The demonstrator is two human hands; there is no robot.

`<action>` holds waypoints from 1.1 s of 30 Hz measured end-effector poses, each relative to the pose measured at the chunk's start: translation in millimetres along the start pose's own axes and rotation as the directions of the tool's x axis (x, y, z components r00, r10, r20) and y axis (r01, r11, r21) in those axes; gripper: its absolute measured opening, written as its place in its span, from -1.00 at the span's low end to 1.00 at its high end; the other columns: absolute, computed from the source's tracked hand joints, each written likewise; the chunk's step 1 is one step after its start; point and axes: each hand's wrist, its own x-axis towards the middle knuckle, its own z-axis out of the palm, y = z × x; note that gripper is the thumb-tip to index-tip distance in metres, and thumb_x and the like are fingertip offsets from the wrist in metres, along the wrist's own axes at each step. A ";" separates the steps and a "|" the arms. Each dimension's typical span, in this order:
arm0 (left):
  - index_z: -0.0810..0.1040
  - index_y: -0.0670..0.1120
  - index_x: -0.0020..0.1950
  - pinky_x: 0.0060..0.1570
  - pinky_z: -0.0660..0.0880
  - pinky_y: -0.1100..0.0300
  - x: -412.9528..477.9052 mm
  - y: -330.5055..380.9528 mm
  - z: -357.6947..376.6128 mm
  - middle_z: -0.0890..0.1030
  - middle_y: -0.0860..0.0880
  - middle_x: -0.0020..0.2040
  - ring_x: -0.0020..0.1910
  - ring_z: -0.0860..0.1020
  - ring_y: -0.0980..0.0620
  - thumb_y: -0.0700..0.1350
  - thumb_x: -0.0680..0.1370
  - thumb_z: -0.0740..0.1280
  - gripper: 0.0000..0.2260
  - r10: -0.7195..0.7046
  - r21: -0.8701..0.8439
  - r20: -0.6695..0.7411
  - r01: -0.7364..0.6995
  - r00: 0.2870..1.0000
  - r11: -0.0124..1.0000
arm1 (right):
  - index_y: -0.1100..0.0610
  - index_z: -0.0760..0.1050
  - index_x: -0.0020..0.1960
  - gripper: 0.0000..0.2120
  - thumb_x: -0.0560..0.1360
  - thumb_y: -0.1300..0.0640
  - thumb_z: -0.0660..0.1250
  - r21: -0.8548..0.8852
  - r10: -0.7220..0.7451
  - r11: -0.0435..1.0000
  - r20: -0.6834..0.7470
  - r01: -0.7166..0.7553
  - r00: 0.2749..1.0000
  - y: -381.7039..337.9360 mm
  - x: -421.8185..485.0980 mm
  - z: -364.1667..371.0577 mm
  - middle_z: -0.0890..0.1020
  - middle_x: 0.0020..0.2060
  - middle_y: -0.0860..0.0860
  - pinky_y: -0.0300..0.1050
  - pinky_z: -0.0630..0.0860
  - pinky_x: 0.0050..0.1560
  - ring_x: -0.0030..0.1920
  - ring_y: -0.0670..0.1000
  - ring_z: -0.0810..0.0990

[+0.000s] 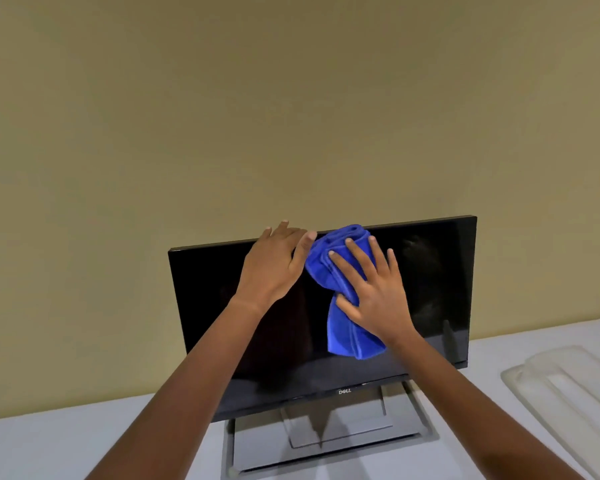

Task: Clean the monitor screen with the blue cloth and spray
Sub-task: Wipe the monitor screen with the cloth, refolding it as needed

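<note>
Dark, switched-off monitor upright on table; bunched blue cloth against upper screen.

There is a single view, from a camera worn on the person's head, standing close in front of a white table pushed against a tan wall. It faces forward and only slightly down, so the wall fills the whole upper half of the frame and the table runs as a strip along the bottom. The monitor sits in the lower centre, near enough that both forearms reach into frame from the bottom edge. The wide lens bends the scene, and the monitor's top edge climbs toward the right. A pale tray is cut off at the lower right edge.
</note>
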 end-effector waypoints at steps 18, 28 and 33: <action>0.55 -0.02 0.20 0.10 0.33 0.24 22.0 27.3 22.1 0.60 -0.03 0.21 0.27 0.49 -0.02 0.25 0.46 -0.25 -0.30 -0.082 -0.159 -0.068 0.071 0.994 0.985 | 0.06 0.36 0.39 -0.43 0.39 -0.04 0.22 0.273 0.696 0.700 -0.050 -0.660 0.717 53.2 -13.0 -7.1 0.35 0.40 0.20 0.15 0.42 0.11 0.14 0.35 0.44; 0.56 -0.02 0.19 0.06 0.24 0.33 21.8 21.8 24.8 0.60 0.00 0.21 0.25 0.48 0.05 0.20 0.50 -0.19 -0.37 -0.086 -0.231 -0.068 0.068 0.994 0.971 | -0.11 0.33 0.37 -0.38 0.33 -0.20 0.28 0.076 0.010 0.997 -0.023 -0.008 1.000 -33.5 -26.4 19.7 0.49 0.33 0.01 -0.04 0.51 -0.11 0.13 0.13 0.36; 0.56 -0.01 0.18 0.08 0.25 0.31 22.0 20.1 25.9 0.60 -0.03 0.21 0.29 0.46 0.01 0.22 0.48 -0.19 -0.36 -0.093 -0.265 -0.068 0.072 0.993 0.961 | -0.11 0.36 0.37 -0.43 0.40 -0.25 0.14 -0.064 0.090 0.994 -0.063 -0.094 0.994 42.1 -21.6 10.6 0.44 0.37 -0.01 0.02 0.33 0.10 0.35 0.11 0.28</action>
